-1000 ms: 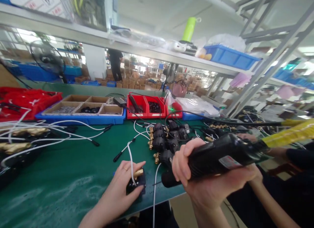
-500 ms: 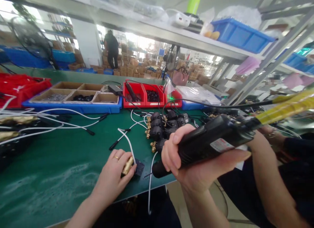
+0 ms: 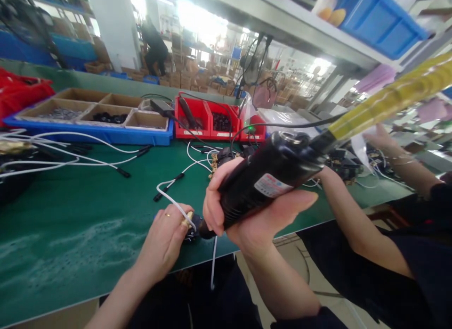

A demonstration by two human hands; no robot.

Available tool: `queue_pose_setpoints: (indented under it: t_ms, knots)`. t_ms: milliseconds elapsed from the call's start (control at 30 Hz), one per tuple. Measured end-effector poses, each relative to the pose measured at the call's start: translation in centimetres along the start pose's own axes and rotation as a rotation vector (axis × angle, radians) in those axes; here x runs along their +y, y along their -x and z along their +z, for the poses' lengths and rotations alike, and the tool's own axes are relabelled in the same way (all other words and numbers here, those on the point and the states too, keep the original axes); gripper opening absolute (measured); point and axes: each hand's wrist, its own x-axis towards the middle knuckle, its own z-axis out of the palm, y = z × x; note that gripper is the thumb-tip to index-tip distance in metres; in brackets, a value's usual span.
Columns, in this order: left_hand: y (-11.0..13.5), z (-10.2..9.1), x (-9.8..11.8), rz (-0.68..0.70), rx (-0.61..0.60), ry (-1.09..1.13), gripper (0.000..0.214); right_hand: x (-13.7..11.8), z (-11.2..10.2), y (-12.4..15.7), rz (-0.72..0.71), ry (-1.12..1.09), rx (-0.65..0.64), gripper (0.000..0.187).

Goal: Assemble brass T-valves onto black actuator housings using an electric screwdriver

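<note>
Beside the bench's front edge, my left hand point(image 3: 164, 237) is closed on a small black part with a brass fitting point(image 3: 192, 232), pressing it against the green mat point(image 3: 116, 225). A white cable point(image 3: 171, 197) arches from this part over the mat. My right hand point(image 3: 257, 220) wraps around a black electric screwdriver point(image 3: 243, 192), with a white label and a yellow-wrapped cord point(image 3: 384, 98). The tool slants down to the left, and its nose meets the right side of the black part. The bit's tip is hidden there.
Behind stand a blue divided tray point(image 3: 141, 136) and red bins point(image 3: 194, 133). Similar black and brass parts point(image 3: 226, 155) lie beyond the screwdriver. White cables point(image 3: 70, 162) spread at left. A co-worker's arm point(image 3: 349, 216) is at right; a shelf with a blue bin point(image 3: 381, 22) hangs overhead.
My right hand has brought the screwdriver left and down, from just beside the black part onto it. My left hand still holds the part. The camera view has shifted.
</note>
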Motion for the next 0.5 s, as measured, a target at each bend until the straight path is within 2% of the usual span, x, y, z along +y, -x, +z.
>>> queue_pose_setpoints:
  t_ms: [167,333,500]
  knots:
    - [0.2,0.5,-0.6,0.065,0.036,-0.017,0.045,1.1,-0.2,0.1,-0.015,0.005,-0.039,0.067]
    - [0.0,0.4,-0.5,0.095,0.027,-0.024,0.039,1.5,-0.3,0.2,0.038,0.093,-0.005,0.076]
    - [-0.2,0.3,-0.2,0.062,0.041,-0.033,0.038,1.5,-0.2,0.3,0.044,0.091,-0.034,0.078]
